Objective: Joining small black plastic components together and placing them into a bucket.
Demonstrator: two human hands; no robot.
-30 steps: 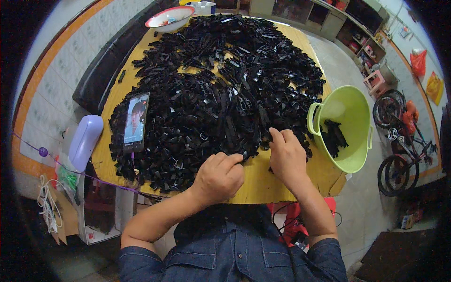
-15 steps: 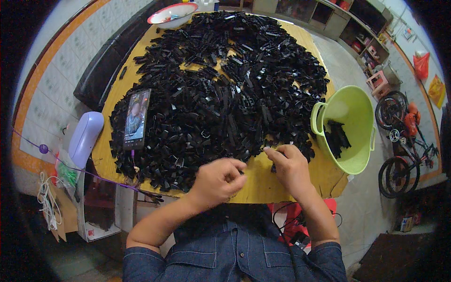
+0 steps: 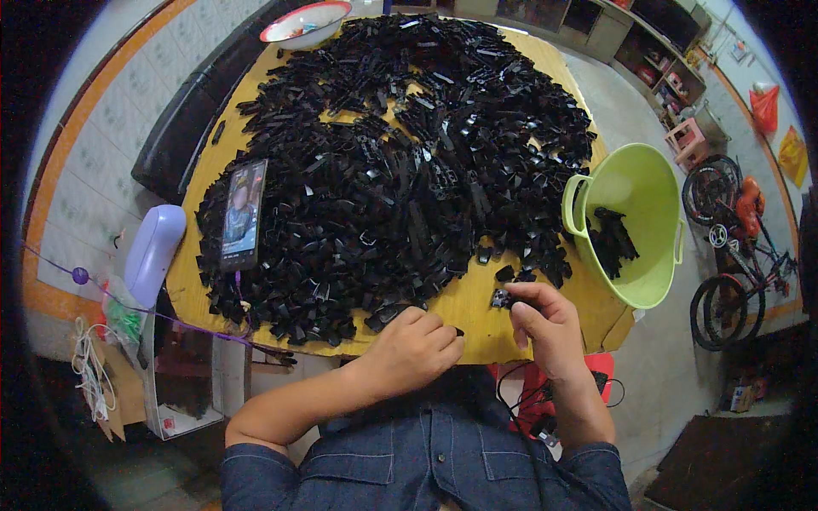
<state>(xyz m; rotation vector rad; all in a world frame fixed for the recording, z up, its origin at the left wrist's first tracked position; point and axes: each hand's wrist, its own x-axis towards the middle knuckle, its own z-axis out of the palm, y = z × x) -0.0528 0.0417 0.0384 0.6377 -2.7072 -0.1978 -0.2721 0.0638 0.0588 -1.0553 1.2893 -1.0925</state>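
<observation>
A broad heap of small black plastic pieces covers most of the yellow table. At the table's near edge, my left hand is closed, its knuckles upward; a dark tip of a small black plastic piece shows at its fingers, the rest hidden. To its right, my right hand pinches a small shiny black plastic piece between thumb and forefinger. A few loose pieces lie just beyond those fingertips. Right of the heap, a green basket holds some longer black pieces.
A phone with a lit screen leans on the heap's left side, a purple cable running from it. A red-rimmed bowl sits at the far left corner. Beside the table are a lilac rounded object and, farther right, a bicycle.
My left hand has moved slightly down and right and turned knuckles up. My right hand has drawn back toward me and right, now with a shiny black piece at its fingertips.
</observation>
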